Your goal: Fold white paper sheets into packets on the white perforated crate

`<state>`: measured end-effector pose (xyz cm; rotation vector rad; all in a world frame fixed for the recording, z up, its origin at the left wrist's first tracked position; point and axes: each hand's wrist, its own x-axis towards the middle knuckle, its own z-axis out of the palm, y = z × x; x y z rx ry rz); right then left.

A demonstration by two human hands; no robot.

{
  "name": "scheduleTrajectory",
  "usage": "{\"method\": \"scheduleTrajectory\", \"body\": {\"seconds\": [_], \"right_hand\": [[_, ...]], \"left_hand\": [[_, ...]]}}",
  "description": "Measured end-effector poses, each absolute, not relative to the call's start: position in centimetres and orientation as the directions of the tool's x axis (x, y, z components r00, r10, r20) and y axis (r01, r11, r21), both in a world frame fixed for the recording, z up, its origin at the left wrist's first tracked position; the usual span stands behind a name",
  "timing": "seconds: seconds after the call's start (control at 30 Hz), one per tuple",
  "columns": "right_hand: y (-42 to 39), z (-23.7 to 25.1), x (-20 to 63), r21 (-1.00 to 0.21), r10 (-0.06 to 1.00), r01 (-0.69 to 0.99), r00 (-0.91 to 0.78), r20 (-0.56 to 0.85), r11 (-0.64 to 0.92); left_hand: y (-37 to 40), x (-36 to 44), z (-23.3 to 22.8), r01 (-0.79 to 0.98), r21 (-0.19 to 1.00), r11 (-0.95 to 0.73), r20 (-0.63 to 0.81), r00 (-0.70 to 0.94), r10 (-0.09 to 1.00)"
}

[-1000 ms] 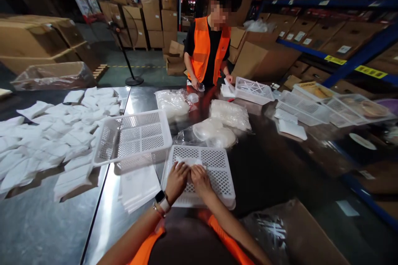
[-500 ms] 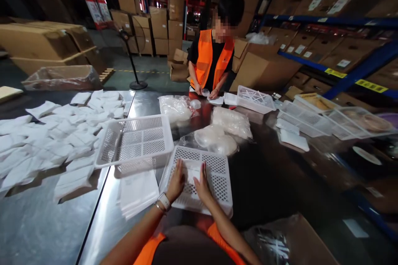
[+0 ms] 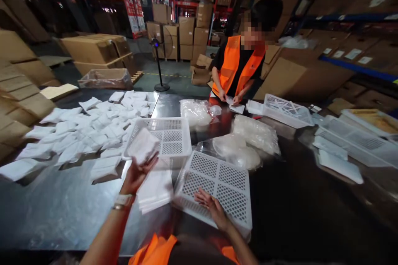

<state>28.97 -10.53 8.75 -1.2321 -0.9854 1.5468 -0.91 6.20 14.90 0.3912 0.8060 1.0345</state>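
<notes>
I see my left hand point(image 3: 137, 174) raised palm-up over the surface point(image 3: 62, 211), its fingers curled round a white packet point(image 3: 141, 145): flat, soft, roughly square, slightly crumpled and held tilted in front of the upright basket point(image 3: 164, 138). My right hand point(image 3: 211, 205) lies open, fingers spread, on the near edge of the overturned basket point(image 3: 217, 184), gripping nothing. I count two white plastic baskets close to me, both with perforated grid walls, and at least three more of the same kind along the right side near the co-worker point(image 3: 241, 70) in an orange vest. Just below my left hand sits one stack of flat white bags point(image 3: 155, 190). To the left, dozens of white packets point(image 3: 90, 128) lie scattered, too many to count. Three clear bags of pale round pads point(image 3: 245, 145) lie beyond the baskets. The surface is smooth, reflective metal.
</notes>
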Motion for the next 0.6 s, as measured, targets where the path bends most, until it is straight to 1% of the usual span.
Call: {"method": "scheduleTrajectory", "body": {"seconds": [0.03,0.07,0.1,0.13,0.17,0.23,0.27,0.3,0.33,0.37,0.4,0.43,0.47,0.5,0.6], "right_hand": [[-10.3,8.9,29.3,-0.954,0.963,-0.129,-0.069,-0.262,-0.269],[-10.0,9.0,29.7,-0.967,0.969,-0.067,-0.013,-0.246,-0.246],[-9.4,9.1,30.4,-0.977,0.976,0.020,0.062,-0.209,-0.210],[-8.7,9.1,31.4,-0.977,0.978,0.130,0.146,-0.150,-0.169],[-7.8,9.0,32.6,-0.952,0.974,0.275,0.210,-0.080,-0.138],[-5.6,8.9,35.3,-0.817,0.964,0.563,0.264,0.037,-0.123],[-4.4,8.8,36.8,-0.733,0.962,0.667,0.265,0.063,-0.136],[-3.2,8.8,38.1,-0.655,0.963,0.738,0.263,0.063,-0.159],[-2.0,8.7,39.4,-0.593,0.963,0.783,0.265,0.048,-0.187],[-0.9,8.6,40.4,-0.547,0.961,0.809,0.274,0.028,-0.214],[0.0,8.4,41.2,-0.513,0.959,0.825,0.284,0.010,-0.239],[0.7,8.2,41.7,-0.470,0.958,0.844,0.286,-0.012,-0.258],[1.3,8.0,41.9,-0.427,0.958,0.862,0.285,-0.038,-0.274],[1.8,7.7,41.9,-0.387,0.957,0.877,0.281,-0.066,-0.284],[2.4,7.0,41.5,-0.278,0.952,0.911,0.280,-0.121,-0.303]], "left_hand": [[7.2,-2.6,14.7,-0.596,0.724,0.346,-0.322,0.151,0.935],[7.9,-3.9,13.8,-0.503,0.825,0.258,-0.273,0.044,0.961],[8.1,-4.8,12.5,-0.313,0.918,0.244,-0.269,-0.039,0.962],[7.7,-5.3,10.7,-0.049,0.968,0.247,-0.251,-0.075,0.965],[7.0,-5.6,8.6,0.242,0.942,0.233,-0.228,-0.048,0.972],[4.7,-5.5,4.3,0.402,0.892,0.206,-0.224,-0.003,0.975],[3.4,-5.3,2.3,0.588,0.806,0.068,-0.160,0.107,0.981],[2.3,-5.1,0.7,0.717,0.695,-0.052,-0.146,0.211,0.966],[1.3,-4.9,-0.6,0.804,0.573,-0.156,-0.151,0.291,0.945],[0.6,-4.7,-1.5,0.858,0.447,-0.251,-0.162,0.354,0.921],[0.2,-4.5,-2.1,0.884,0.353,-0.306,-0.175,0.383,0.907],[0.0,-4.4,-2.4,0.896,0.290,-0.337,-0.176,0.396,0.901],[0.1,-4.2,-2.6,0.900,0.257,-0.351,-0.162,0.399,0.903],[0.4,-4.1,-2.6,0.901,0.255,-0.350,-0.140,0.392,0.909],[1.8,-4.1,-2.4,0.894,0.320,-0.315,-0.078,0.356,0.931]]}}
